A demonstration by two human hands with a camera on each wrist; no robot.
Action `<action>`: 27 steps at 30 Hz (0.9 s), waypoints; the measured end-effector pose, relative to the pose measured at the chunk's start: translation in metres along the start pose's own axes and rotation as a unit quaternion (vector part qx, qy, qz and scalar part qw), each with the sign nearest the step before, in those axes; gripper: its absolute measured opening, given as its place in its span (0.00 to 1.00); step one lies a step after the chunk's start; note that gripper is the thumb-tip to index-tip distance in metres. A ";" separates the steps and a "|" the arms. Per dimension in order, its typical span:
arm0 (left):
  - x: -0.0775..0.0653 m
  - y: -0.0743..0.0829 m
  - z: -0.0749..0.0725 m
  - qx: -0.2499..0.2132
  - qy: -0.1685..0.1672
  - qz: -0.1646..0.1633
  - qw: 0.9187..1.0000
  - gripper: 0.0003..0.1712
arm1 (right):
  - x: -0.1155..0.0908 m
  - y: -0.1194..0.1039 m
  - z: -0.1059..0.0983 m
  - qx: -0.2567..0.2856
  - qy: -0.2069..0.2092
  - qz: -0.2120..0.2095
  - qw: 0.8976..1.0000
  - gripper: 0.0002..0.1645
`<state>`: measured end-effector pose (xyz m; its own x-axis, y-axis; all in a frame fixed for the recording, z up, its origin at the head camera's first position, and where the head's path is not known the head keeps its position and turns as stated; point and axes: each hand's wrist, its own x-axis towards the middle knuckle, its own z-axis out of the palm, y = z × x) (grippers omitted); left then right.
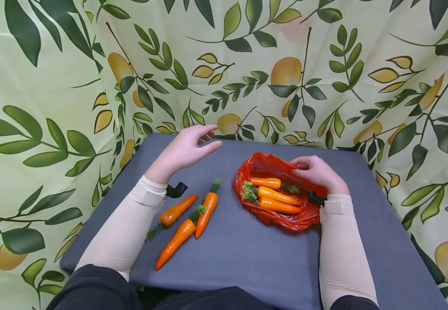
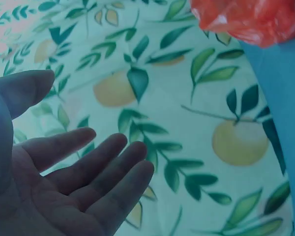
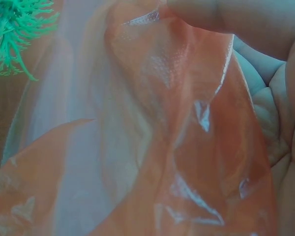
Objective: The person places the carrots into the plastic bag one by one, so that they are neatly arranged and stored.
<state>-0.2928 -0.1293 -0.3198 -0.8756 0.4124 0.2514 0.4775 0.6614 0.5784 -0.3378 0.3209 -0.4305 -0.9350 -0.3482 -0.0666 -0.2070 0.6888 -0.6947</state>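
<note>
A red plastic bag (image 1: 247,165) lies with its mouth spread, and three orange carrots (image 1: 280,196) with green tops show inside it. My right hand (image 1: 317,172) pinches the bag's right rim between thumb and fingers; in the right wrist view the thin film (image 3: 201,123) passes between the thumb and the palm. Over the table's far left part, my left hand (image 1: 187,148) hangs in the air with fingers loosely bent and nothing in them. Nearer me on the table lie three more carrots, one upright-angled carrot (image 1: 207,213), a front carrot (image 1: 175,243) and a left carrot (image 1: 178,211).
A grey-blue cloth-covered table (image 1: 231,258) carries everything. Behind it and at both sides hangs a leaf-and-fruit patterned curtain (image 1: 216,56). Black wrist cameras, such as the one (image 1: 176,190) at the left wrist, stick out below each hand.
</note>
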 end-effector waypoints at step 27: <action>-0.109 -0.087 0.031 0.018 -0.057 -0.186 0.981 0.36 | 0.005 -0.003 0.003 -0.004 -0.016 0.008 1.000 0.19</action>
<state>-0.2367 -0.2124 -0.4221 -0.9771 0.2037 -0.0619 0.1299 0.8008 0.5846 -0.3414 0.3152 -0.4313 -0.9285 -0.3575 -0.1000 -0.1948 0.6987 -0.6884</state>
